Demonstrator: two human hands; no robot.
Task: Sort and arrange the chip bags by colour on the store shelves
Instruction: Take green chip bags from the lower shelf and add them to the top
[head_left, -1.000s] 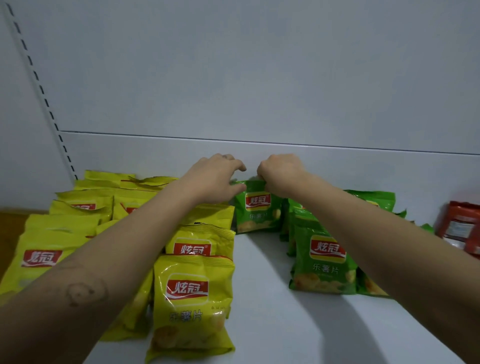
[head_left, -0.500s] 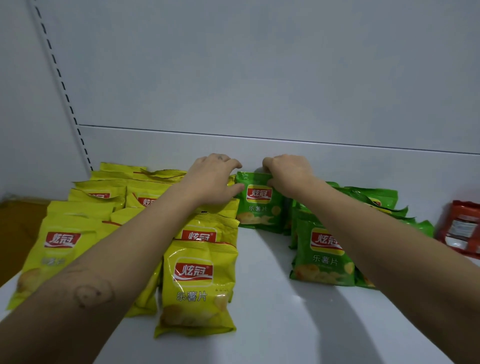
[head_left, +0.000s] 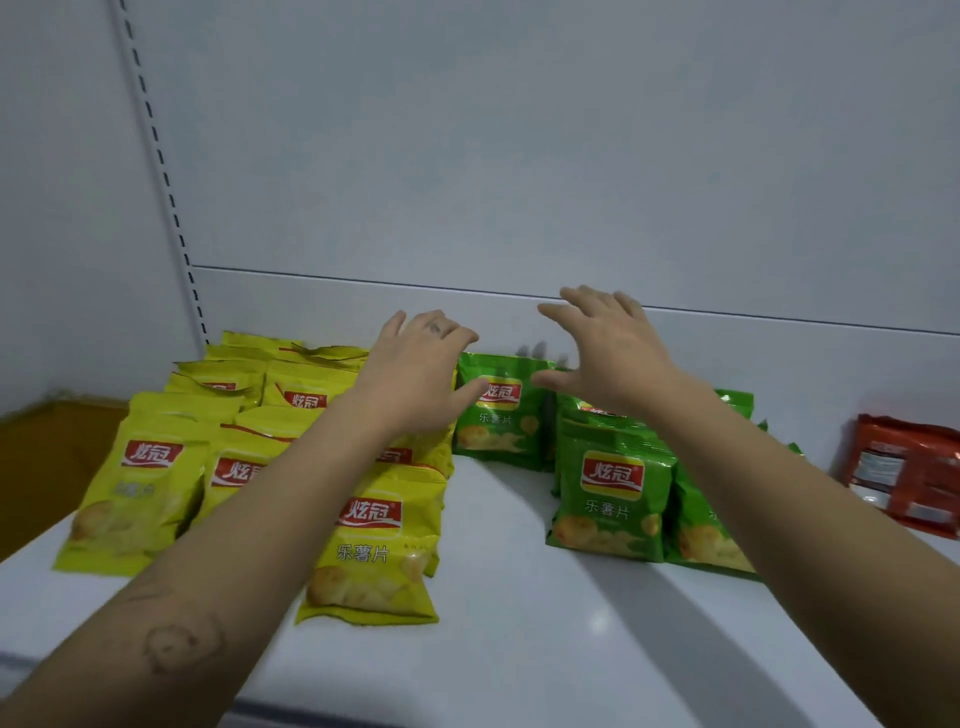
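The rear green chip bag (head_left: 500, 441) stands upright on the shelf (head_left: 498, 623), against the back panel (head_left: 311, 306), between two spread, empty hands. The left hand (head_left: 415, 374) looks nearer, its thumb over the logo; the right hand (head_left: 608, 353) hovers higher. The label reads 炫冠, with 乐薯片 beneath.

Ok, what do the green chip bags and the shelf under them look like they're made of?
Green chip bags: likely thin printed plastic film, slightly glossy; they crinkle and have crimped top seams. Shelf: probably white painted metal, smooth with a soft sheen; a dull reflection shows on it, and the slotted upright suggests steel shelving.
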